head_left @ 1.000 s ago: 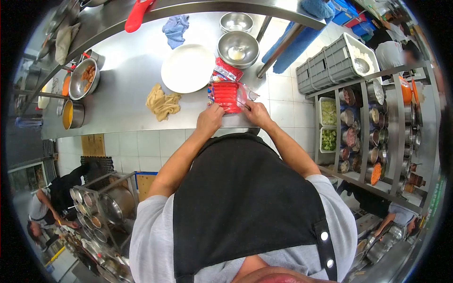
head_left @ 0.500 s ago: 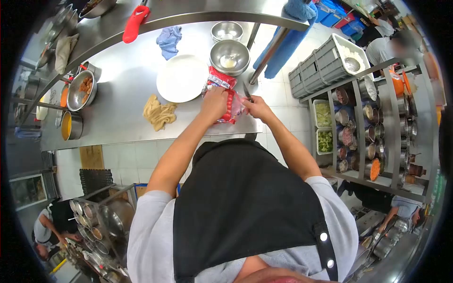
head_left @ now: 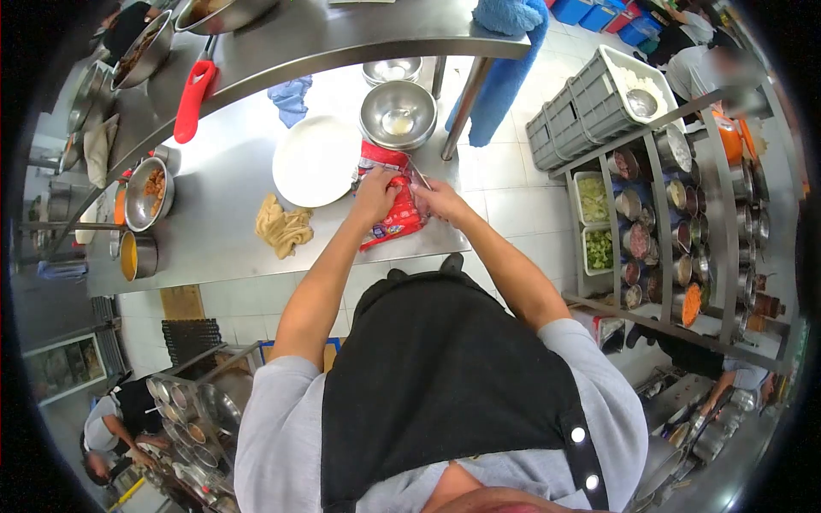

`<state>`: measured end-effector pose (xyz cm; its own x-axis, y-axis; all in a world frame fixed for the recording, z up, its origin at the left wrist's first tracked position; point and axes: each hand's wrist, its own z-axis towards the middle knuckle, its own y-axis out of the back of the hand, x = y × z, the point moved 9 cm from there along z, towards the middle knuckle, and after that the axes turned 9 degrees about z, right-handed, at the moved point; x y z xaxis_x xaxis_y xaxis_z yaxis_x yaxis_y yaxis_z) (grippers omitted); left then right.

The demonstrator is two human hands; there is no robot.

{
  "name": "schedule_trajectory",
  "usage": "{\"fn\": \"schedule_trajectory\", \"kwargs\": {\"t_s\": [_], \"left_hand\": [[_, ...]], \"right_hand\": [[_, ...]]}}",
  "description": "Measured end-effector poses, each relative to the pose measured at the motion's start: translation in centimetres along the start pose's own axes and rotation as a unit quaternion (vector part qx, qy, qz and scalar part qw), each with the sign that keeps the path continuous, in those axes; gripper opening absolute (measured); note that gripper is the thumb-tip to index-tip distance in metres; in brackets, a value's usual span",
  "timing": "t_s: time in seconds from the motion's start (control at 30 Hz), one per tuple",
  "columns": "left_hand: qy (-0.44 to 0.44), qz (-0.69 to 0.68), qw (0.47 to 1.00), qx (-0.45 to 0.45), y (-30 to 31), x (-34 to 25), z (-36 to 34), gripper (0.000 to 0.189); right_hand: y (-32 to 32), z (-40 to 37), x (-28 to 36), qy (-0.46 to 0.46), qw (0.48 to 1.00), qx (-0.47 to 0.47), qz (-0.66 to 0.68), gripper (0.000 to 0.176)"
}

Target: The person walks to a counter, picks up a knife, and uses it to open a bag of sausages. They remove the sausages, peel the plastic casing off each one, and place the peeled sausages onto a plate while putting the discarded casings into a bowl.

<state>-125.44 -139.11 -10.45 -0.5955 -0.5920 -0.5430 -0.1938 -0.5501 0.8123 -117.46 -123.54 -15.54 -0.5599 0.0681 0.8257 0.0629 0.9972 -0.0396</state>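
Observation:
A red plastic packet (head_left: 400,217) with printing lies on the steel table's right end. My left hand (head_left: 376,197) rests on it, fingers curled over its upper middle and gripping the plastic. In my right hand (head_left: 440,202) is a knife (head_left: 417,173), its blade pointing away from me along the packet's right edge; the handle is mostly hidden in my fingers. A large white plate (head_left: 315,162) sits left of the packet. Just beyond the packet is a steel bowl (head_left: 398,115) with a little pale content at the bottom.
A tan cloth (head_left: 283,226) and a blue cloth (head_left: 290,98) lie on the table. Overhead, a steel shelf (head_left: 359,38) carries a red-handled pan (head_left: 196,101). Grey crates (head_left: 575,120) and a rack of ingredient containers (head_left: 641,227) stand right. Other people work around the edges.
The packet has turned and shows more of its printed face. The knife has come from upright beside the packet to lie along its right edge. The view has shifted slightly.

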Motion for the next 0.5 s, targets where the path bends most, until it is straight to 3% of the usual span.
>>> {"fn": "schedule_trajectory", "kwargs": {"t_s": [0.1, 0.23, 0.3, 0.37, 0.4, 0.5], "left_hand": [[0.055, -0.026, 0.997, -0.041, 4.8, -2.3, -1.2, 0.035], [0.178, -0.100, 0.964, -0.172, 8.1, -1.0, -5.8, 0.036], [0.335, -0.247, 0.887, -0.200, 7.5, 2.3, -8.8, 0.040], [0.465, -0.386, 0.775, -0.185, 6.1, 4.4, -12.9, 0.047], [0.472, -0.408, 0.759, -0.186, 5.8, 5.1, -14.1, 0.036], [0.483, -0.445, 0.735, -0.171, 3.7, 8.5, -17.3, 0.017]], "right_hand": [[1.0, 0.8, -1.3, 0.114, 0.993, -0.018, 0.005, 0.032], [2.0, 0.2, -0.5, 0.179, 0.980, -0.007, -0.084, 0.036], [2.0, 0.1, -0.6, 0.176, 0.981, 0.000, -0.078, 0.036], [2.1, -0.1, -1.0, 0.147, 0.985, -0.006, -0.087, 0.036], [2.3, 0.1, -0.6, 0.138, 0.986, -0.013, -0.094, 0.037], [1.6, -3.6, 4.5, 0.243, 0.949, -0.057, -0.193, 0.038]]}}
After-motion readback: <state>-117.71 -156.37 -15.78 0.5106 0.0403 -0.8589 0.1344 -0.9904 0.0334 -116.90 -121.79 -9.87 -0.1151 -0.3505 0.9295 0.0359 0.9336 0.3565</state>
